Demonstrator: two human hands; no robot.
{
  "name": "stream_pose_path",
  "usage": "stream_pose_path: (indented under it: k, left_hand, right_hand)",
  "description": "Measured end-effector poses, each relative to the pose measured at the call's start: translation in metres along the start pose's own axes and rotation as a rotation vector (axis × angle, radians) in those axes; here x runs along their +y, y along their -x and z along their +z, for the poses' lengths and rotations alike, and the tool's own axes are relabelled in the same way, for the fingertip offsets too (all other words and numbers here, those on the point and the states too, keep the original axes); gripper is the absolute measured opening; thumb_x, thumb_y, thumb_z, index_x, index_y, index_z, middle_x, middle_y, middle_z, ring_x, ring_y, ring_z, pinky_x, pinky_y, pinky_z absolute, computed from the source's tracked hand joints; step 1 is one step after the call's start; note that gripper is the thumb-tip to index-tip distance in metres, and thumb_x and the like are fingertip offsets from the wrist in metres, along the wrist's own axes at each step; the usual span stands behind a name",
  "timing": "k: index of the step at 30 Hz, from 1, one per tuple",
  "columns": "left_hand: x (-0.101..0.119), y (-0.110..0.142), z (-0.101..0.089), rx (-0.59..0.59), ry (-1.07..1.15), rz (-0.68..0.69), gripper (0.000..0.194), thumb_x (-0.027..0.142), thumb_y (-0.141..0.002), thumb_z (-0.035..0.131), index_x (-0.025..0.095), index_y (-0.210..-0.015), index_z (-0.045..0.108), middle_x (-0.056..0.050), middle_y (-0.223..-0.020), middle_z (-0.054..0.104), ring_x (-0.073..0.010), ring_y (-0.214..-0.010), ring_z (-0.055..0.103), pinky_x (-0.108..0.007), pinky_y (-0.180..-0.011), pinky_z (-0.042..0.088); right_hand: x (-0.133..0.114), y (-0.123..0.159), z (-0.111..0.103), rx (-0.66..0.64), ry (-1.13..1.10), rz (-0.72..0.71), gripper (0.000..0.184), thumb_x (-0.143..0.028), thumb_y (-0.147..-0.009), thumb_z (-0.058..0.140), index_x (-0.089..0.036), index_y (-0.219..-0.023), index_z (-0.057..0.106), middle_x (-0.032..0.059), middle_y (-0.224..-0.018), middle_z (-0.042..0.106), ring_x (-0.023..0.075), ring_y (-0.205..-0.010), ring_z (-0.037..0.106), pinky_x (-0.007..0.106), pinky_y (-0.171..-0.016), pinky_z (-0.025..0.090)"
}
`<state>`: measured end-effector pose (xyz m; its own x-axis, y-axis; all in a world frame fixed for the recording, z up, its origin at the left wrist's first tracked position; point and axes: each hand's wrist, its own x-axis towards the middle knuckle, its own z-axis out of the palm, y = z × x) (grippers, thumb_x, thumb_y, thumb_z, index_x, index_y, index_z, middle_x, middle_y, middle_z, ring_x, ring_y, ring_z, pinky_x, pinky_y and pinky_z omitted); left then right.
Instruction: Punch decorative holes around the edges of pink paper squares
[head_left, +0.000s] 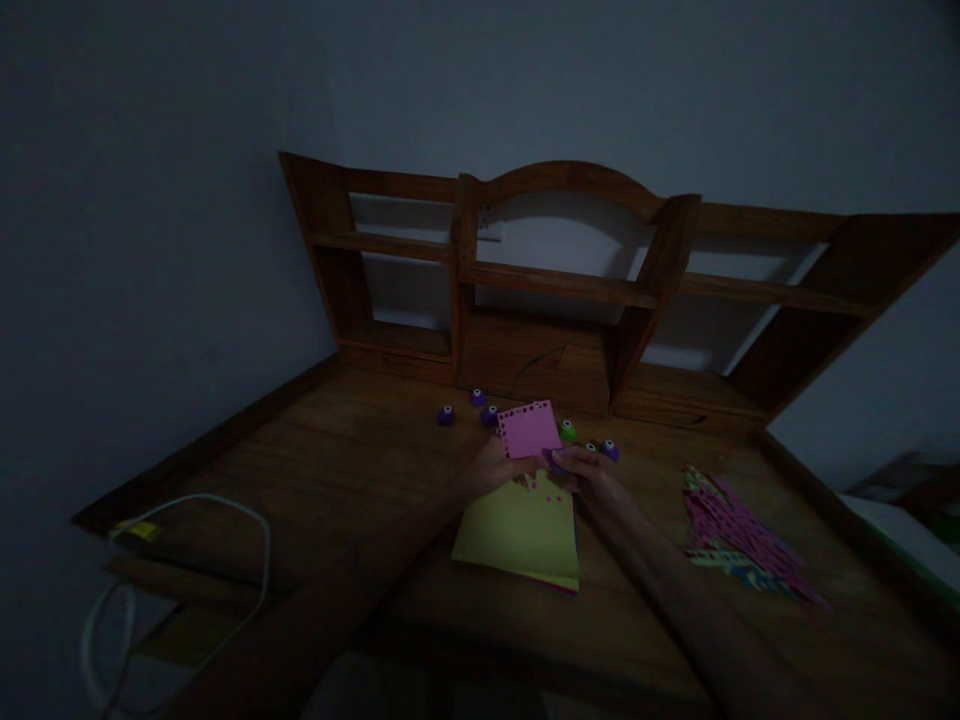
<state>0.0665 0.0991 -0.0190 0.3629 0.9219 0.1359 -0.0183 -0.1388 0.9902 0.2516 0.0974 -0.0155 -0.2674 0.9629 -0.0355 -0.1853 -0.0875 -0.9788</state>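
A pink sheet of paper (529,432) with small holes punched along its left and top edges is held above the desk. My left hand (495,468) grips the sheet by its lower edge. In my right hand (591,472) is a purple craft punch (556,460), its fingers closed around it at the sheet's lower right corner. Whether the punch is pressed down is too dark to tell. Beneath both hands lies a stack of coloured paper, a yellow sheet (517,535) on top, with small pink punched bits scattered on it.
Several more purple punches (445,415) and a green punch (568,431) stand behind my hands. On the right lies a pile of punched paper strips (735,530). A wooden shelf unit (555,283) backs the desk. A white cable (225,498) loops at the left.
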Motion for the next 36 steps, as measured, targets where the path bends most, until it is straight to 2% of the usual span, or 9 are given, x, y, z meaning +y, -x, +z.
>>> stream_pose_path:
  k: [5,9,12,16,21,25,31,34,36]
  left_hand:
    - [0.004,0.002,0.003,0.013,0.052,-0.001,0.045,0.046,-0.073,0.070,0.012,-0.103,0.064,-0.010,-0.094,0.068,-0.0156,-0.065,0.064,-0.024,-0.054,0.050]
    - [0.008,0.003,0.003,0.052,0.076,-0.004,0.048,0.052,-0.078,0.063,0.013,-0.106,0.065,-0.012,-0.104,0.068,-0.0184,-0.076,0.065,-0.024,-0.057,0.051]
    - [0.010,0.003,0.004,0.049,0.073,0.006,0.047,0.052,-0.080,0.060,0.015,-0.109,0.064,-0.012,-0.112,0.065,-0.0210,-0.088,0.065,-0.025,-0.062,0.052]
    - [0.014,0.007,0.010,0.055,0.041,0.095,0.043,0.046,-0.082,0.061,0.017,-0.114,0.060,-0.011,-0.116,0.064,-0.0220,-0.099,0.062,-0.028,-0.075,0.052]
    - [0.021,0.011,0.016,0.103,-0.116,0.228,0.038,0.040,-0.083,0.061,0.016,-0.113,0.062,-0.010,-0.113,0.065,-0.0222,-0.103,0.061,-0.034,-0.092,0.047]
    - [0.016,0.009,0.014,0.110,-0.149,0.221,0.034,0.040,-0.086,0.056,0.015,-0.109,0.064,-0.010,-0.110,0.067,-0.0224,-0.099,0.062,-0.033,-0.086,0.050]
    - [-0.001,0.002,0.008,0.192,-0.164,0.159,0.033,0.042,-0.086,0.055,0.014,-0.099,0.066,-0.008,-0.093,0.070,-0.0182,-0.074,0.064,-0.027,-0.064,0.052]
    - [-0.002,-0.001,0.005,0.264,-0.149,0.163,0.031,0.041,-0.086,0.055,0.014,-0.096,0.066,-0.007,-0.089,0.070,-0.0175,-0.072,0.063,-0.027,-0.063,0.051]
    - [-0.001,-0.002,0.003,0.294,-0.154,0.166,0.032,0.043,-0.087,0.053,0.014,-0.087,0.066,-0.007,-0.082,0.069,-0.0169,-0.068,0.062,-0.027,-0.062,0.050]
  right_hand:
    - [-0.001,0.001,0.000,0.030,-0.083,0.035,0.022,-0.034,-0.061,0.083,-0.017,-0.069,0.071,0.0038,-0.071,0.067,0.0140,-0.060,0.054,0.027,-0.055,0.039]
    - [-0.005,0.002,0.000,0.037,-0.127,0.048,0.022,-0.034,-0.063,0.081,-0.018,-0.075,0.073,0.0053,-0.082,0.069,0.0162,-0.067,0.057,0.029,-0.061,0.043]
    - [-0.007,0.002,0.001,0.027,-0.182,0.029,0.022,-0.035,-0.065,0.080,-0.018,-0.077,0.073,0.0040,-0.080,0.068,0.0134,-0.062,0.054,0.027,-0.058,0.042]
    - [-0.006,0.001,0.002,0.014,-0.196,-0.002,0.022,-0.037,-0.065,0.079,-0.018,-0.073,0.071,0.0023,-0.069,0.065,0.0122,-0.057,0.052,0.027,-0.056,0.041]
    - [-0.002,-0.001,0.003,0.014,-0.177,-0.015,0.026,-0.040,-0.064,0.080,-0.018,-0.073,0.071,0.0025,-0.067,0.064,0.0119,-0.055,0.050,0.027,-0.056,0.041]
    - [-0.001,0.001,0.006,-0.032,-0.175,-0.027,0.025,-0.039,-0.066,0.079,-0.017,-0.077,0.072,0.0034,-0.075,0.067,0.0102,-0.056,0.050,0.024,-0.053,0.037]
    - [-0.004,0.008,0.012,-0.035,-0.165,-0.027,0.026,-0.037,-0.069,0.078,-0.019,-0.087,0.073,0.0054,-0.091,0.071,0.0158,-0.075,0.061,0.027,-0.068,0.045]
    - [-0.004,0.009,0.013,-0.019,-0.108,-0.027,0.032,-0.034,-0.066,0.080,-0.021,-0.094,0.072,0.0041,-0.089,0.071,0.0136,-0.070,0.060,0.024,-0.062,0.043]
    - [-0.003,0.009,0.014,-0.023,-0.068,-0.025,0.033,-0.033,-0.066,0.080,-0.021,-0.096,0.072,0.0033,-0.086,0.070,0.0112,-0.064,0.057,0.023,-0.057,0.041]
